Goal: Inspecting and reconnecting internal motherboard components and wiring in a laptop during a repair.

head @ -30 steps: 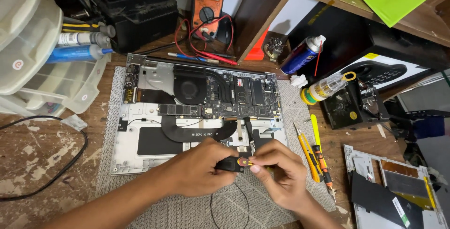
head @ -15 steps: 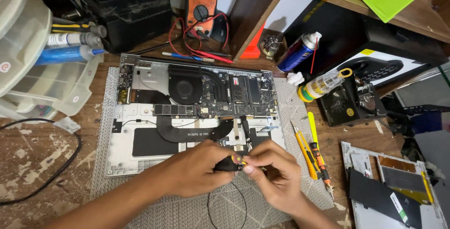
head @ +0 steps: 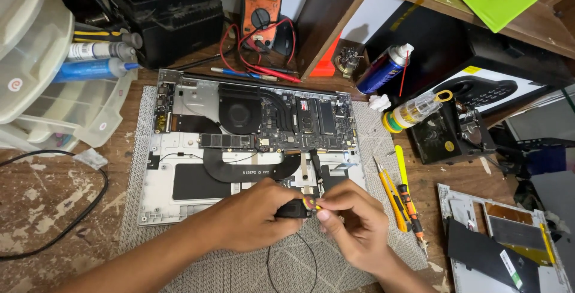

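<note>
The left hand (head: 254, 218) is curled closed around a small black oblong part (head: 291, 210), holding it just over the front edge of the opened silver laptop base (head: 173, 206). The right hand (head: 353, 224) meets it from the other side, its thumb and forefinger pinched on a tiny red-and-yellow piece (head: 310, 202) at the end of that black part; whether this piece is joined to the part cannot be told. The two hands touch at the fingertips.

A thin black wire (head: 271, 269) loops down from under the hands across the grey woven mat (head: 239, 272) that lies beneath the laptop. Just behind the hands, inside the base, a wide black flat ribbon cable (head: 239, 170) curves across the metal, and farther back sit a round black cooling fan (head: 239, 113) and the dark circuit board (head: 311, 119).

To the right of the hands, on the worn wooden surface (head: 36, 209), lie a yellow-handled utility knife (head: 389, 191) and an orange-and-black screwdriver (head: 410, 206), side by side. Beyond them stand a small clear bottle with a green base and yellow cap ring (head: 413, 110) and a blue spray can with a red straw (head: 383, 68). An orange multimeter with red leads (head: 262, 2) leans at the back. Clear plastic storage drawers (head: 42, 89) stand at the far left, and a black cable (head: 72, 215) curves over the surface near them.
</note>
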